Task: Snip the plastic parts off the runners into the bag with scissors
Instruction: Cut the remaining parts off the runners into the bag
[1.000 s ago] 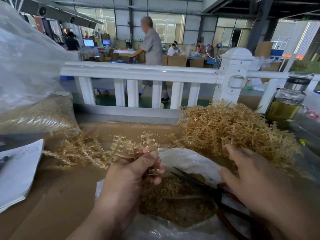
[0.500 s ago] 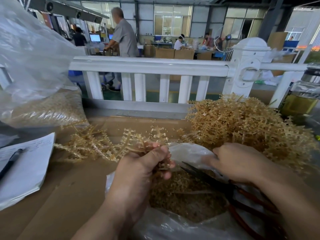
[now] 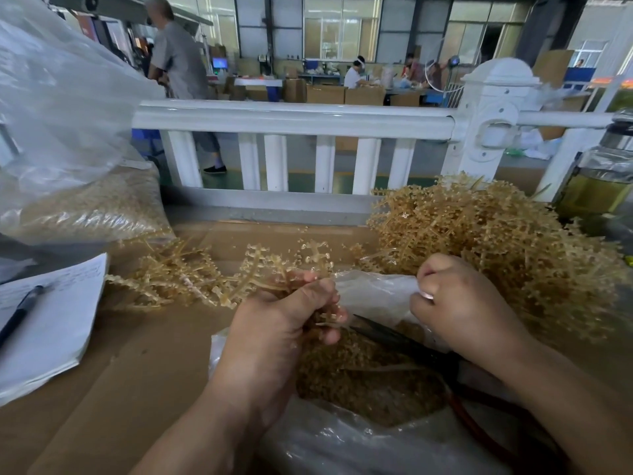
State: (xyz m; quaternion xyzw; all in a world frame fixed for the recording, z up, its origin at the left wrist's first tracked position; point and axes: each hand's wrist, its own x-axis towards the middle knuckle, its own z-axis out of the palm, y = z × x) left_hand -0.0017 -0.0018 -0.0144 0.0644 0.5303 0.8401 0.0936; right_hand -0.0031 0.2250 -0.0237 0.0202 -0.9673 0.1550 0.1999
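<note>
A white railing (image 3: 291,118) separates a cardboard-topped bench (image 3: 120,389) from a factory floor (image 3: 301,157) where one person (image 3: 178,63) stands and others (image 3: 352,76) sit among cartons (image 3: 325,94). A pen (image 3: 19,313) lies on papers (image 3: 58,330) at left; a jar (image 3: 599,190) of yellowish liquid stands at right.

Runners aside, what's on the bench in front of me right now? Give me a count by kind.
Plastic bags: 2, open bag and filled bag
Scissors: 1
Pen: 1
Paper pad: 1
Glass bottle: 1
Total: 6
</note>
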